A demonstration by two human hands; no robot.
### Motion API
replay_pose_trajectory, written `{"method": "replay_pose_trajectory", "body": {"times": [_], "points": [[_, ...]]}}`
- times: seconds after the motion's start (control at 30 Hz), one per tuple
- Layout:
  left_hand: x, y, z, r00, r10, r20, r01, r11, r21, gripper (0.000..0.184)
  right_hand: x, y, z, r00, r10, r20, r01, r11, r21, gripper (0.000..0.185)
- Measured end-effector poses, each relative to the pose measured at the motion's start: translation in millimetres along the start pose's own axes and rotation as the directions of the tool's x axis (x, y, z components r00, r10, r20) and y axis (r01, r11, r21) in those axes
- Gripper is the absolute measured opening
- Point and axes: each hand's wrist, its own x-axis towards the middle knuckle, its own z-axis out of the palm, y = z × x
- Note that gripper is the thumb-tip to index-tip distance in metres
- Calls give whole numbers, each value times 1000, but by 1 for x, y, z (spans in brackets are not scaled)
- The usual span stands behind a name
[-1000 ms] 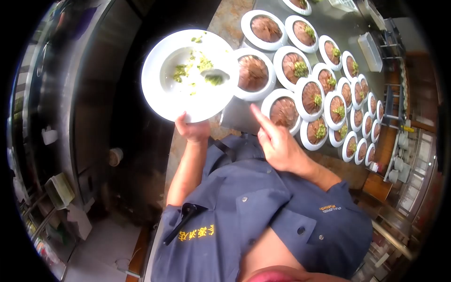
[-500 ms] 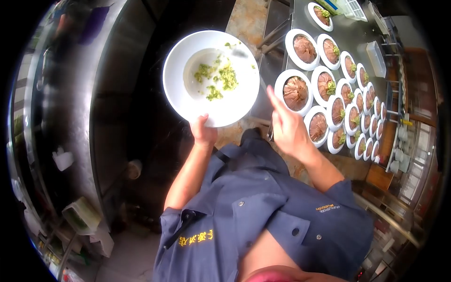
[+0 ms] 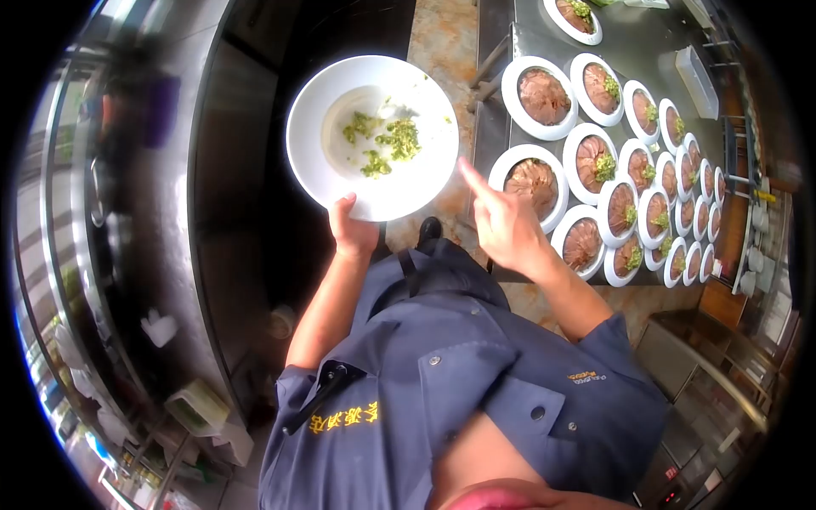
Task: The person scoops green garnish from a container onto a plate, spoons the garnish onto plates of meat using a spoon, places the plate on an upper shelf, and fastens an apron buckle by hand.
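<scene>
My left hand [image 3: 354, 231] grips the near rim of a wide white bowl [image 3: 425, 183], thumb on top. Loose clumps of chopped green garnish [image 3: 399, 138] lie in its hollow and on its rim. Just right of the bowl is my right hand [image 3: 512, 231], its index finger stretched towards the rim and other fingers partly curled. Nothing shows in that hand. Behind it, a white plate of sliced meat [image 3: 531, 180] is partly hidden. Another meat plate [image 3: 581, 244] lies to its right, without visible green on top.
Several white plates of sliced meat, many topped with green garnish [image 3: 605, 167], cover the steel table [image 3: 531, 42] on the right. A clear plastic container [image 3: 697, 81] stands at its far side. On the left runs a steel counter [image 3: 200, 170]; a tiled floor strip [image 3: 442, 51] lies between.
The view has shifted, so the table and plates sit differently in it. My right hand has changed shape, with the index finger now standing out alone. The bowl stays in my left hand.
</scene>
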Motion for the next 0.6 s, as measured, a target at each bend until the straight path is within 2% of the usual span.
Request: {"method": "replay_pose_trajectory", "body": {"times": [0.07, 0.1, 0.2, 0.23, 0.3, 0.4, 0.5, 0.57, 0.6], "points": [[27, -3, 19, 999, -32, 15, 31, 999, 9, 73, 12, 10, -13, 991, -115, 74, 117, 993, -17, 69], [41, 1, 28, 998, -59, 19, 59, 998, 30, 72, 29, 11, -17, 992, -105, 64, 106, 994, -18, 69], [109, 15, 28, 989, -140, 43, 136, 987, 81, 71, 101, 5, -11, 992, -113, -57, 98, 969, -227, 77], [135, 17, 28, 984, -172, 46, 166, 980, 109, 70, 114, 3, -8, 994, -81, -73, 62, 971, -231, 77], [201, 25, 29, 971, -201, 128, 182, 973, 145, 68, 140, 0, -8, 992, -105, -70, 77, 943, -324, 74], [279, 52, 53, 916, -327, 233, 280, 936, 212, 66, 163, -31, -27, 996, 83, -22, -85, 909, -409, 76], [336, 59, 86, 888, -336, 314, 237, 919, 315, 63, 225, -23, -48, 976, 188, -108, -216, 880, -424, 79], [383, 57, 113, 832, -407, 378, 262, 887, 380, 63, 272, 5, -61, 965, 106, -240, -209, 865, -457, 78], [406, 55, 128, 787, -447, 425, 262, 866, 425, 63, 283, 15, -66, 957, 118, -263, -229, 866, -444, 78]]}}
